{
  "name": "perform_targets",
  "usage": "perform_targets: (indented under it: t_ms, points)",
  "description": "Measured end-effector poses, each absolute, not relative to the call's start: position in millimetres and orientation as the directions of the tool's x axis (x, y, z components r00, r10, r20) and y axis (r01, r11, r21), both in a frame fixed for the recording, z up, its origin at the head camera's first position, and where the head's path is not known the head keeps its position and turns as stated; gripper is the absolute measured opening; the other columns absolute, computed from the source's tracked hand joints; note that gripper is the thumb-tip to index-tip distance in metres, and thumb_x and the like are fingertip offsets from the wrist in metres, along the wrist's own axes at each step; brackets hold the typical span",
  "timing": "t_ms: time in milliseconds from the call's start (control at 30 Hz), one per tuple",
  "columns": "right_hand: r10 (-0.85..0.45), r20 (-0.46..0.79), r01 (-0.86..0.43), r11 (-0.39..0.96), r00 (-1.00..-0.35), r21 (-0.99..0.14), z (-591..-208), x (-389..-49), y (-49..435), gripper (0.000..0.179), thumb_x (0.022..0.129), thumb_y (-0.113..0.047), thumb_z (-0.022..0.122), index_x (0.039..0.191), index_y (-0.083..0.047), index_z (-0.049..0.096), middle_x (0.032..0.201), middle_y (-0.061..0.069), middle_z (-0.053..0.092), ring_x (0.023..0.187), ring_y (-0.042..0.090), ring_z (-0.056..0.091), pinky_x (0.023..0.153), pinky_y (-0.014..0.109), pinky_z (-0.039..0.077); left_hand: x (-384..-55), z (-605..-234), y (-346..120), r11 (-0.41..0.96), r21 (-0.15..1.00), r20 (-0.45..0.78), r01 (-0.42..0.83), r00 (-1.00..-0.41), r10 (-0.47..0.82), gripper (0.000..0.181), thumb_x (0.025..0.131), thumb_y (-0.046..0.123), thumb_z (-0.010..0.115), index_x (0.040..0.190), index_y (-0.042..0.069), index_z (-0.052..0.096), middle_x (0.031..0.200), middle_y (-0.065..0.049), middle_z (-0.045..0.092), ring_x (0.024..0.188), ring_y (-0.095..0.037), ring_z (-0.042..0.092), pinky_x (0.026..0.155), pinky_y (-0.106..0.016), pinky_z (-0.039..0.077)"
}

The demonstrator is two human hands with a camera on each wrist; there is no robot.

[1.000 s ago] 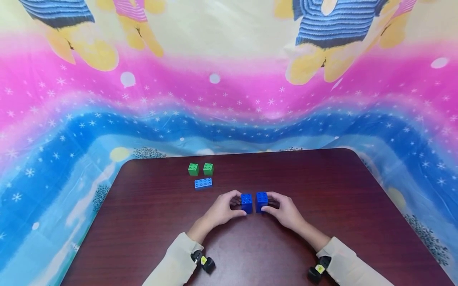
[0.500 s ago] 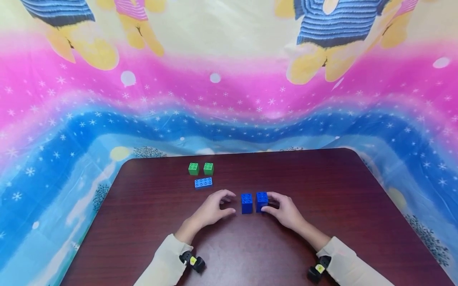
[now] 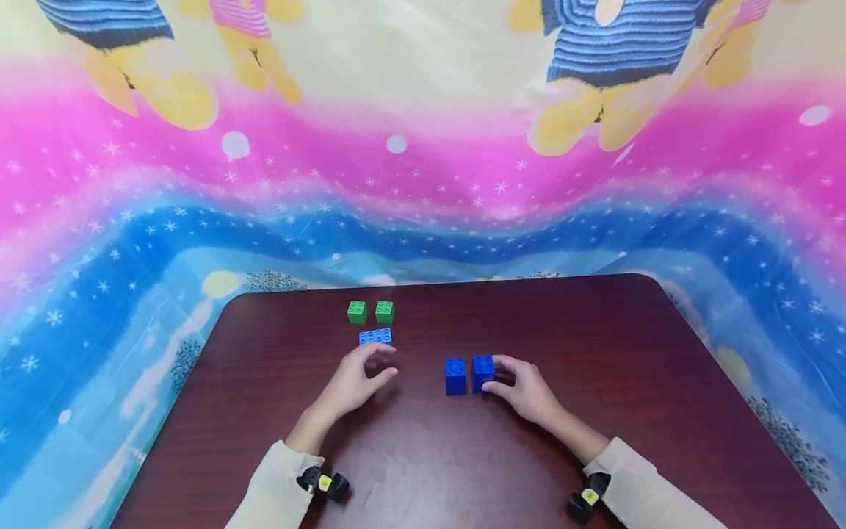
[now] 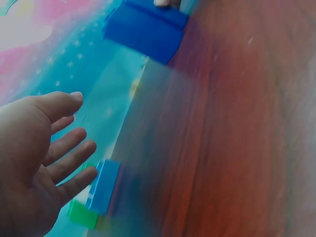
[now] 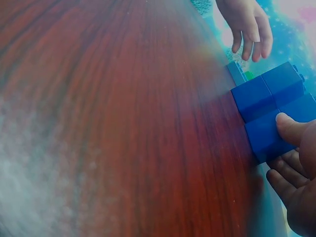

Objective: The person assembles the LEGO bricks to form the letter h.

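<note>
One dark-blue stack (image 3: 455,378) stands lower-centre in the head view, second stack (image 3: 483,373) just right of it grasped by right hand (image 3: 529,394), left hand (image 3: 352,382) fingers relaxed, empty, near light-blue brick (image 3: 374,335), left of centre.

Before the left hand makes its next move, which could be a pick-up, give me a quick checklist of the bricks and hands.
1. Left hand empty: ok, its fingers are spread and hold nothing.
2. Light blue rectangular plastic brick studs up: ok.
3. That brick fully in sight: not ok, the left hand hides its near edge from the head view.
4. Left hand clear of that brick: cannot tell, they overlap in the head view.
5. Right-hand tall dark blue plastic block held: ok, the right hand grips it.
6. Left-hand tall dark blue plastic block upright: ok, standing unheld.
</note>
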State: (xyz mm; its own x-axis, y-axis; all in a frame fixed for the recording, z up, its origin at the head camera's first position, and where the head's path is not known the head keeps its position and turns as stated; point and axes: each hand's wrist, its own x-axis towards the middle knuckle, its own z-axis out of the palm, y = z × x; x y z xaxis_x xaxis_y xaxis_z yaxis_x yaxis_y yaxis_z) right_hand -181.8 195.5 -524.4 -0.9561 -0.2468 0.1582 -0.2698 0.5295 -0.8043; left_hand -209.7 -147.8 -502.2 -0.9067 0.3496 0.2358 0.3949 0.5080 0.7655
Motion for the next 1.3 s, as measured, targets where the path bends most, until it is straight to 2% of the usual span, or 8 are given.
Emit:
perform_targets:
  t_ms: [233, 367, 633, 867, 1300]
  points:
    - [-0.252, 0.16, -0.274, 0.523, -0.954, -0.807, -525.4, -181.9, 195.0, 0.044, 0.087, -0.007, 0.08, 0.129, -0.005, 0.066, 0.114, 0.006, 0.072, 0.109, 0.025, 0.07, 0.093, 0.043, 0.056, -223.3, -504.0, -173.3, 0.522, 0.733, 0.353, 0.435, -0.9, 0.254, 0.039, 0.086, 0.011, 0.083, 0.122, 0.002, 0.069, 0.12, -0.011, 0.068, 0.109, -0.033, 0.064, 0.093, -0.053, 0.053]
    - [-0.249, 0.159, -0.272, 0.528, -0.955, -0.805, -525.8, -181.8, 194.9, 0.044, 0.087, -0.007, 0.08, 0.129, -0.006, 0.066, 0.114, 0.006, 0.072, 0.109, 0.025, 0.07, 0.093, 0.042, 0.056, -230.3, -506.1, -182.7, 0.531, 0.736, 0.368, 0.421, -0.906, 0.208, 0.043, 0.085, 0.008, 0.083, 0.124, -0.002, 0.068, 0.123, -0.017, 0.065, 0.109, -0.038, 0.062, 0.091, -0.054, 0.053]
    - [-0.244, 0.156, -0.267, 0.534, -0.957, -0.803, -525.1, -182.5, 195.5, 0.043, 0.087, -0.007, 0.08, 0.128, -0.005, 0.066, 0.113, 0.006, 0.072, 0.109, 0.025, 0.07, 0.093, 0.043, 0.056, -238.7, -511.8, -180.9, 0.56, 0.762, 0.282, 0.326, -0.945, 0.167, 0.057, 0.087, 0.012, 0.082, 0.137, -0.005, 0.059, 0.128, -0.022, 0.06, 0.111, -0.036, 0.062, 0.084, -0.052, 0.055]
    - [-0.241, 0.153, -0.263, 0.533, -0.958, -0.804, -525.4, -183.2, 195.4, 0.043, 0.086, -0.006, 0.081, 0.128, -0.005, 0.066, 0.113, 0.006, 0.072, 0.109, 0.026, 0.07, 0.093, 0.042, 0.056, -245.2, -515.5, -176.7, 0.593, 0.755, 0.25, 0.282, -0.958, 0.137, 0.054, 0.09, 0.012, 0.079, 0.138, -0.005, 0.059, 0.133, -0.023, 0.057, 0.107, -0.036, 0.065, 0.094, -0.051, 0.053]
    - [-0.239, 0.168, -0.273, 0.527, -0.956, -0.805, -526.2, -182.5, 195.5, 0.044, 0.086, -0.007, 0.081, 0.128, -0.004, 0.066, 0.113, 0.007, 0.072, 0.108, 0.027, 0.07, 0.092, 0.043, 0.057, -259.0, -524.8, -175.7, 0.661, 0.726, 0.142, 0.19, -0.982, 0.126, 0.052, 0.091, 0.011, 0.078, 0.138, -0.002, 0.06, 0.125, -0.018, 0.062, 0.098, -0.029, 0.063, 0.086, -0.044, 0.053]
